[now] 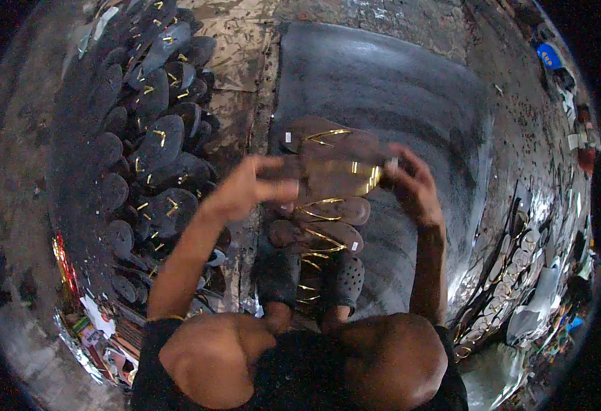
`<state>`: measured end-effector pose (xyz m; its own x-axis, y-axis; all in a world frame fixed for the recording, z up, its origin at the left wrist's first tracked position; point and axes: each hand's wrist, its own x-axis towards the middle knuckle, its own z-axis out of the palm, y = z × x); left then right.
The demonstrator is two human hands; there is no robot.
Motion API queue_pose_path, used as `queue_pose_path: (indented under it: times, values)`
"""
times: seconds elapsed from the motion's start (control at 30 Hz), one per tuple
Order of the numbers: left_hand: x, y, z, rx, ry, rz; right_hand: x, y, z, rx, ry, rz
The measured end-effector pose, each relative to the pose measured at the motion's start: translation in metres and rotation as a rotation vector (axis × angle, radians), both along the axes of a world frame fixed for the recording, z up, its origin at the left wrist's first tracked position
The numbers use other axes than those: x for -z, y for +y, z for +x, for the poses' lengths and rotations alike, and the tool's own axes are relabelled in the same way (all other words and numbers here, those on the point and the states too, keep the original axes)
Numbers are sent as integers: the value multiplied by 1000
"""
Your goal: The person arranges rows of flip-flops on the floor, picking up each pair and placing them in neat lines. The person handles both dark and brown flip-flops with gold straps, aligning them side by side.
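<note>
A brown flip-flop (328, 181) with a gold strap, smeared by motion, is held level between my two hands. My left hand (246, 188) has its fingers around the left end, and my right hand (413, 183) grips the right end near the strap. Just beyond it lies another brown flip-flop (359, 142) with a thin gold strap and a small white sticker at its left. Closer to me, a similar flip-flop (357, 211) and one more brown flip-flop (287, 233) lie in a row. More gold straps show between my feet.
Many dark flip-flops with gold straps (167, 140) are heaped at the left. A large dark sheet (383, 75) covers the floor ahead and right. My shoe (350, 281) stands beside the row. Pale sandals (513, 270) and assorted clutter line the right side.
</note>
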<state>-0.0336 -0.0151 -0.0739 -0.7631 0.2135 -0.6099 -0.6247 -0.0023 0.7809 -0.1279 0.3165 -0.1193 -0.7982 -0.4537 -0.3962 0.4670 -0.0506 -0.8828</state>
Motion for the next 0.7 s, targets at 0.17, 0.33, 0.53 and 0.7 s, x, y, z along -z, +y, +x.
queue_pose_path:
  times: [0.17, 0.33, 0.53, 0.7]
  values:
    - [58, -34, -116, -459, 377, -366, 46, -43, -94, 141, 238, 121]
    - [131, -41, -140, -446, 399, -706, 104, -47, -109, 73, 330, 366]
    - [165, -40, -140, -349, 450, -877, 124, -49, -107, 57, 254, 405]
    - [159, -34, -144, -213, 470, -962, 127, -44, -113, 18, 239, 361]
